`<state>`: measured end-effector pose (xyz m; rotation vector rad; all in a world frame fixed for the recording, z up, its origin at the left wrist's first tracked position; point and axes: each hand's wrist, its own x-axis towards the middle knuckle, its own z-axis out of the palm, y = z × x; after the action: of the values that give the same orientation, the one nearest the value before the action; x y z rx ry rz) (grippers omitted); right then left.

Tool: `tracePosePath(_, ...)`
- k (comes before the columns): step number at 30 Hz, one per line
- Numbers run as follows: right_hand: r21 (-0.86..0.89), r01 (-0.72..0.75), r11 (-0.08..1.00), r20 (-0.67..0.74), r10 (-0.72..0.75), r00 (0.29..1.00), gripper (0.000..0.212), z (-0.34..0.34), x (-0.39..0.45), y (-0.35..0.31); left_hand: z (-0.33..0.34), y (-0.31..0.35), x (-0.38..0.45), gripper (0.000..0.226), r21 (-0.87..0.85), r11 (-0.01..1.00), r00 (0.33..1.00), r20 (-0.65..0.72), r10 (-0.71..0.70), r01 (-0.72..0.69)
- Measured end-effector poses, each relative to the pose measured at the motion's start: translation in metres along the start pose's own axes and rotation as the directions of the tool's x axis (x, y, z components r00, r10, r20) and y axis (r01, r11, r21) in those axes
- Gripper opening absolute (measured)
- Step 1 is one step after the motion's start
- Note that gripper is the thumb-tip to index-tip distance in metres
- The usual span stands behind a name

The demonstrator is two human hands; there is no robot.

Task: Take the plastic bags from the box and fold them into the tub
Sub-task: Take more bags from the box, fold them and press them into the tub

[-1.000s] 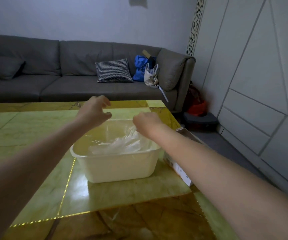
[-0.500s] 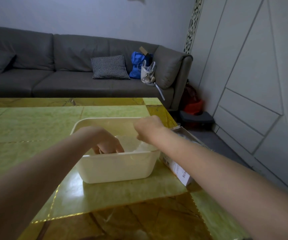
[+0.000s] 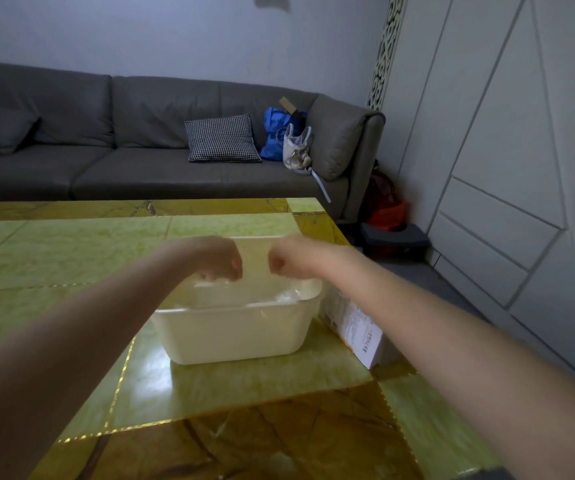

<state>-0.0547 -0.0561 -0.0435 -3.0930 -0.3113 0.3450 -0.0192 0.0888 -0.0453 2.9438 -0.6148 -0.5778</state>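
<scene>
A cream plastic tub point(image 3: 234, 336) stands on the green and gold table. Crumpled clear plastic bags point(image 3: 288, 295) lie inside it, mostly hidden by the near wall. My left hand point(image 3: 218, 259) and my right hand point(image 3: 291, 260) hover just above the tub, fists closed and close together. Each pinches an end of a thin clear plastic bag point(image 3: 255, 268) stretched between them and hanging down into the tub. The printed cardboard box point(image 3: 357, 325) lies right of the tub, under my right forearm; its opening is hidden.
The table edge point(image 3: 341, 233) runs close behind and right of the box. Beyond stands a grey sofa point(image 3: 123, 168) with a checked cushion point(image 3: 222, 138) and bags. White wall panels point(image 3: 504, 168) rise on the right.
My left hand has come up out of the tub and closed next to my right hand. Both now hold a clear bag above the tub.
</scene>
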Motion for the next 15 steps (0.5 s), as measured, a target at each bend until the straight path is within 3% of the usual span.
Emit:
tracePosePath(2,0.131,0.021,0.991,-0.180,0.003,0.984,0.026,-0.020,-0.016,0.022,-0.007,0.017,-0.004,0.025,-0.001,0.996,0.968,-0.237,0.083,-0.086)
tracePosePath(4,0.180,-0.067,0.981,-0.252,0.112,0.961,0.024,-0.032,-0.033,0.047,-0.009,0.042,-0.008,0.024,0.003,0.982,0.920,-0.349,0.180,-0.191)
tracePosePath(7,0.218,-0.208,0.953,-0.135,0.241,0.961,0.021,-0.020,-0.056,0.078,-0.005,0.080,-0.013,0.028,0.038,0.942,0.854,-0.412,0.319,-0.333)
tracePosePath(11,0.254,-0.296,0.921,-0.049,0.318,0.947,0.040,0.011,-0.070,0.098,0.008,0.112,-0.007,0.032,0.142,0.893,0.841,-0.300,0.450,-0.427)
tracePosePath(13,0.252,-0.283,0.925,-0.068,0.308,0.949,0.047,0.025,-0.068,0.101,0.016,0.122,-0.005,0.037,0.229,0.888,0.869,-0.213,0.446,-0.400)
tracePosePath(15,0.322,-0.269,0.908,-0.136,0.325,0.936,0.039,0.037,-0.062,0.103,0.021,0.128,-0.005,0.041,0.276,0.884,0.888,-0.162,0.430,-0.377)
